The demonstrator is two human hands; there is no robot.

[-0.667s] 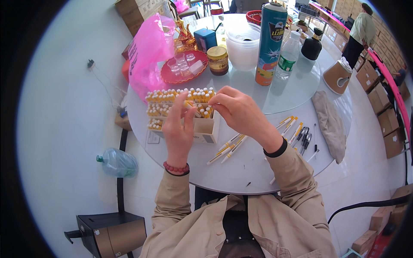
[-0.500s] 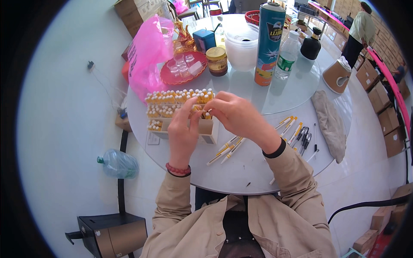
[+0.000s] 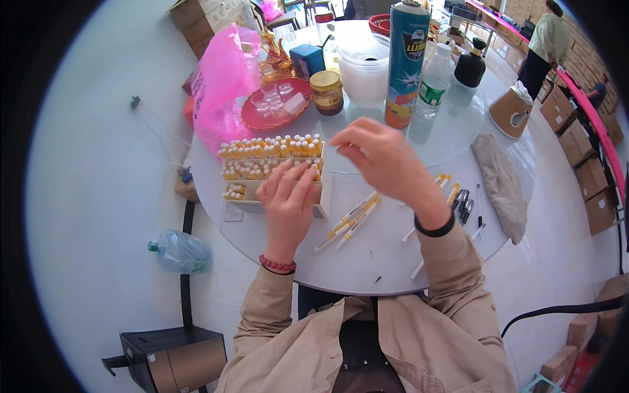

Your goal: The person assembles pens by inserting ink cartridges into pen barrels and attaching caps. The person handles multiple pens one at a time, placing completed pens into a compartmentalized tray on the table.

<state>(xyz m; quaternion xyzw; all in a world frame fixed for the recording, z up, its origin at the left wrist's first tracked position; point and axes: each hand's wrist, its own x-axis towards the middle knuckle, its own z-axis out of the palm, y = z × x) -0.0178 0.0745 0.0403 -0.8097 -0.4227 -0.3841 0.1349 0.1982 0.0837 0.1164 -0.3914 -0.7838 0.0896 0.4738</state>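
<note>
Just the head view here, so going by that: looks fairly well along, at a guess. Got a beige box (image 3: 253,191) left of centre in the frame, packed along the back and middle rows with upright white-topped yellow pens (image 3: 262,150). Not so full up front, though: only a small front cluster (image 3: 233,192) at the left end, then bare inner wall up to the left hand (image 3: 290,204). Blocked from sight beyond that, so can't swear to the right end. Left to deal with, probably: loose white-and-yellow pens (image 3: 358,224) on the table (image 3: 347,272), mid-frame, plus some black pens (image 3: 462,204) farther right, near a grey cloth (image 3: 500,190). Now for the hands. Left: loosely curled, fingers bent over the front right part of the box, seemingly touching pens or rim; can't tell about any grip underneath. Right hand (image 3: 386,160): up around the centre of the frame, just right of the box and apart from it, half unfurled, with a gap between thumb and forefinger. Blurry at the tips, so can't tell about anything tiny in there.
</note>
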